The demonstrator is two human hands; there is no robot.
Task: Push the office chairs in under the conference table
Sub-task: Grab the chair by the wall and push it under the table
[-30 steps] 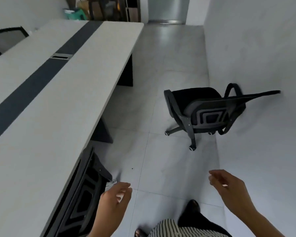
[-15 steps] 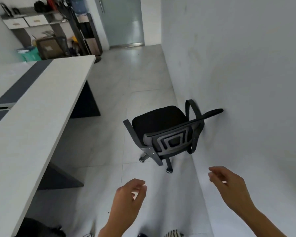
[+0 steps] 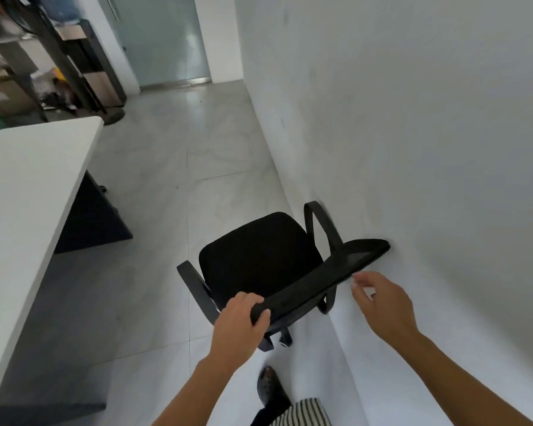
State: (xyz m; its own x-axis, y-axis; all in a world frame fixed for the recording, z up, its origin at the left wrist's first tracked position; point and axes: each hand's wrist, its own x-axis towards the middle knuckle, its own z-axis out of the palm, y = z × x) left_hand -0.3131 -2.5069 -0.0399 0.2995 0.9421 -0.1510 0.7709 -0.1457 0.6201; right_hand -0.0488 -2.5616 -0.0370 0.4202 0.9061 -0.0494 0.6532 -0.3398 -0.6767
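A black office chair (image 3: 259, 256) with armrests and a mesh back stands against the white wall, its back turned toward me. My left hand (image 3: 239, 321) grips the left end of the backrest's top edge. My right hand (image 3: 382, 302) hovers just behind the right part of the backrest, fingers loosely curled, holding nothing. The conference table (image 3: 22, 186), white-topped with dark legs, runs along the left side, about a chair's width from the chair.
The white wall (image 3: 413, 133) hems in the right side. Grey tiled floor (image 3: 179, 167) stretches ahead to a frosted glass door (image 3: 166, 41). Shelves with boxes and clutter (image 3: 28, 72) stand at the far left. My shoe (image 3: 270, 388) is below the chair.
I have walked up to the chair by the wall. My left hand has taken hold of the backrest's top edge and my right hand has come close behind it.
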